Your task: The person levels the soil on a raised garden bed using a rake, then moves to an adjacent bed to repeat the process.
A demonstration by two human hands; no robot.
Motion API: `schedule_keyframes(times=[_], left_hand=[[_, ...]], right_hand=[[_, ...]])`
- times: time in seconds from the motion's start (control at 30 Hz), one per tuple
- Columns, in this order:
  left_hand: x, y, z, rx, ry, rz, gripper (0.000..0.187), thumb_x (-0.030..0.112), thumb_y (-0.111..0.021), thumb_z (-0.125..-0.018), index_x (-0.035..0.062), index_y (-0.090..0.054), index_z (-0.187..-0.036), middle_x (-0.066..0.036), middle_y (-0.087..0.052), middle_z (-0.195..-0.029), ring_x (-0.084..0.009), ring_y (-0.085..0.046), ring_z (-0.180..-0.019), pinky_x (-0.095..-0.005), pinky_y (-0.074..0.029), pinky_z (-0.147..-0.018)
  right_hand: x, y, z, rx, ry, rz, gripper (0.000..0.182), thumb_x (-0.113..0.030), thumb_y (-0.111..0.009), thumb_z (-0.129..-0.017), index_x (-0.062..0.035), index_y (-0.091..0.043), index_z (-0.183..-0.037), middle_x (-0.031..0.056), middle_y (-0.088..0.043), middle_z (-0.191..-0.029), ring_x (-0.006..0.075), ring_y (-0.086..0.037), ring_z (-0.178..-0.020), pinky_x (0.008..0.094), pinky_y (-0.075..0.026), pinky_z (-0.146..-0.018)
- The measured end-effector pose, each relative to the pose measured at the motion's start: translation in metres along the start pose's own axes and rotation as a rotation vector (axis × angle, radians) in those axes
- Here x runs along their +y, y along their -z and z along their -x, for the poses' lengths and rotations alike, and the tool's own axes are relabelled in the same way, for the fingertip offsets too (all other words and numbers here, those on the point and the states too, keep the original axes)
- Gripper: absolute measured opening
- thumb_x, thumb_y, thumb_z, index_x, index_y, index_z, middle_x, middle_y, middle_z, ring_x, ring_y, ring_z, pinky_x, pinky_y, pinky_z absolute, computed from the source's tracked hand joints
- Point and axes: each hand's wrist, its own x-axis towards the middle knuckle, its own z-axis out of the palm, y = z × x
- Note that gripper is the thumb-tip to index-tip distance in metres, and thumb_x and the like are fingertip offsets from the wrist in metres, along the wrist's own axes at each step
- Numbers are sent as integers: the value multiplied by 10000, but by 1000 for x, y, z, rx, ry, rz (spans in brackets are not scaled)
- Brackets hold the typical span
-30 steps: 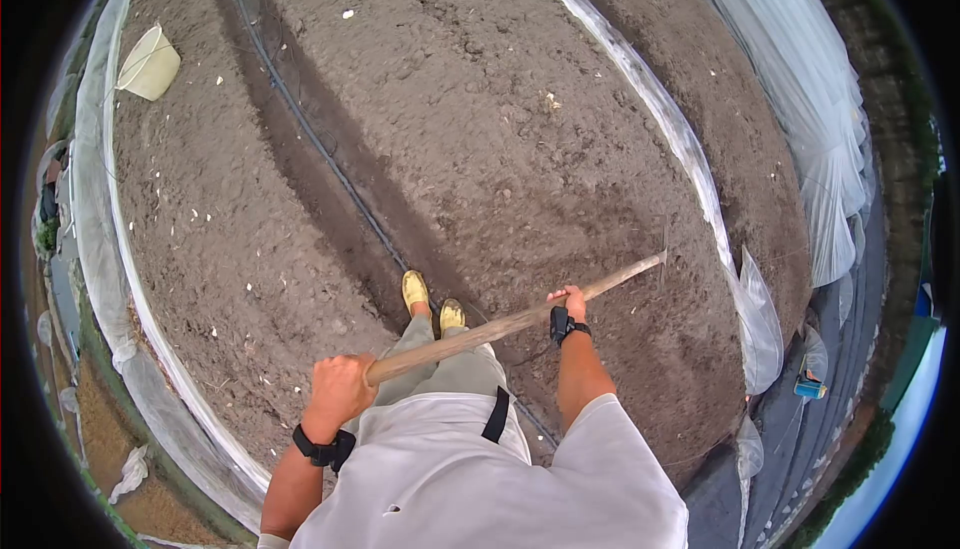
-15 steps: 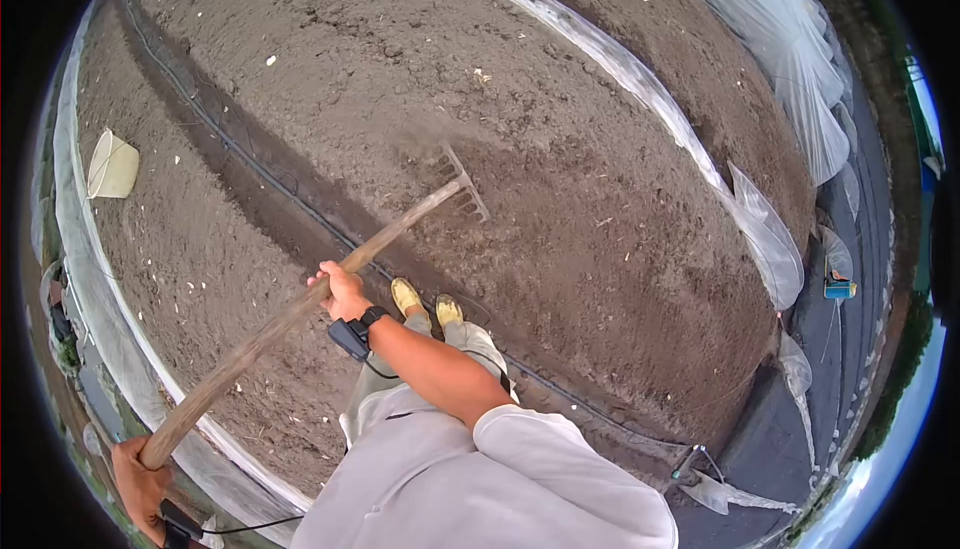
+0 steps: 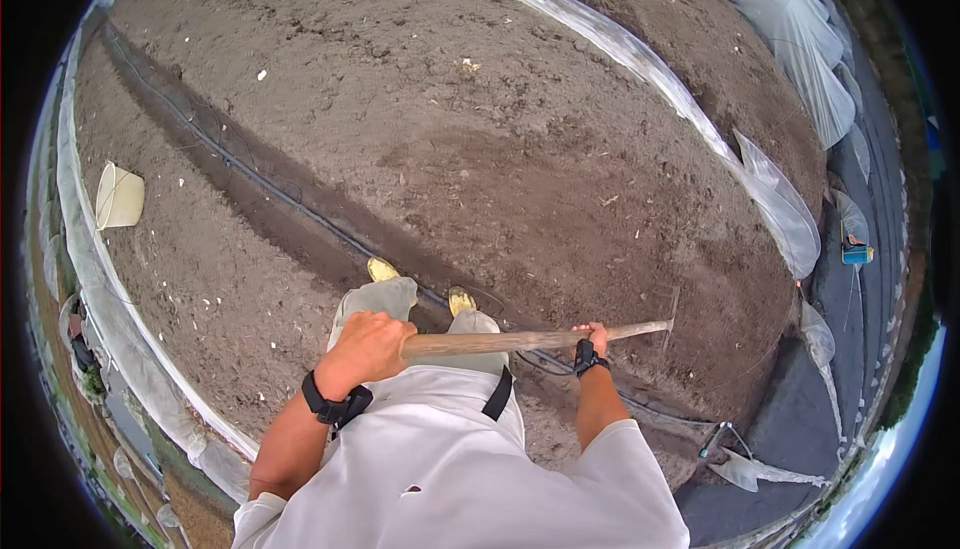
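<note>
Rake [image 3: 490,343] is held out in front of the person's waist, approx. level across the view, its wooden handle running btwn both hands & on past the R one. Butt end sits in the L hand [image 3: 372,347]; rake head [image 3: 671,327] is out to the R, just beyond the R hand [image 3: 593,337], over bare soil [image 3: 520,189]. Head's blurred & thin here, so can't tell if its tines touch the ground.

L hand: clenched round the butt end, back of hand facing up, no gap visible btwn palm & wood. R hand: wrapped round the handle nr the head end, fingers showing on the far side; part of that grip hidden, but it's grasping the wood. Hands well apart along the shaft, L arm bent, R arm reaching fwd. Black strapped device on each wrist.

Handle passes above the light trousers [image 3: 372,301], just below the yellow shoes [image 3: 461,301] in view. Shoes are by a dark hose [image 3: 265,183] along a furrow. Pale bucket [image 3: 122,197] tilted on soil, far L, well apart from hands. White plastic strip [image 3: 640,61] edges the bed, upper R.
</note>
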Motion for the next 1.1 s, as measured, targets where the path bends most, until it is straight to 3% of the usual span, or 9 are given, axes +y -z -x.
schedule_keyframes(times=[0.1,0.23,0.3,0.33,0.53,0.73,0.87,1.0,1.1], left_hand=[[-1,8,-4,11,-131,19,207,162,-651,-621,104,-682,-817,-165,-632,-671,-330,-638,-685,-430,-498,-624],[-53,55,14,-6,-52,-91,188,148,-642,-616,107,-675,-796,-140,-629,-662,-322,-629,-670,-415,-494,-611],[-93,103,45,72,31,-120,175,118,-637,-594,105,-674,-765,-137,-625,-652,-324,-622,-656,-409,-493,-602],[-112,128,68,127,84,-132,170,92,-636,-581,104,-679,-745,-145,-622,-642,-328,-619,-644,-410,-493,-594],[-196,236,244,424,602,-22,234,21,-650,-481,19,-644,-716,-179,-558,-621,-332,-572,-612,-361,-436,-581],[-254,202,330,566,858,62,246,15,-644,-489,-31,-612,-729,-197,-532,-625,-376,-537,-606,-369,-425,-583],[-288,118,362,482,1054,76,192,26,-670,-530,-13,-621,-712,-211,-581,-675,-400,-582,-665,-418,-460,-632],[-313,74,430,456,1226,-127,140,8,-635,-566,8,-624,-705,-214,-592,-674,-411,-582,-679,-444,-462,-648],[-337,78,484,502,1245,-138,120,-1,-606,-567,5,-625,-685,-228,-584,-658,-428,-568,-678,-458,-458,-637]], right_hand=[[6,21,15,48,-43,127,201,-133,-440,-837,-106,-383,-646,29,-460,-585,189,-490,-585,364,-492,-671],[86,-20,26,114,-191,41,164,-106,-459,-809,-102,-409,-653,28,-476,-591,188,-487,-552,371,-502,-649],[146,-83,55,101,-315,-93,143,-74,-476,-792,-94,-443,-655,28,-500,-597,180,-486,-520,352,-505,-622],[187,-106,53,-44,-373,-46,149,-77,-480,-788,-91,-453,-642,30,-507,-591,181,-491,-519,354,-503,-615],[362,-334,256,-334,-652,137,152,-104,-509,-820,-89,-462,-676,27,-493,-616,187,-508,-556,393,-511,-703],[437,-428,343,-662,-546,275,151,-140,-557,-851,-72,-489,-735,48,-506,-672,221,-543,-623,416,-505,-684],[479,-430,344,-562,-402,443,162,-133,-584,-843,-68,-487,-731,56,-495,-650,224,-541,-592,421,-503,-604],[564,-404,371,-442,-457,631,109,-119,-601,-841,-68,-506,-831,52,-545,-713,234,-587,-558,411,-536,-555],[640,-375,383,-565,-676,767,113,-121,-620,-832,-79,-522,-870,47,-583,-773,252,-646,-683,428,-533,-627]])
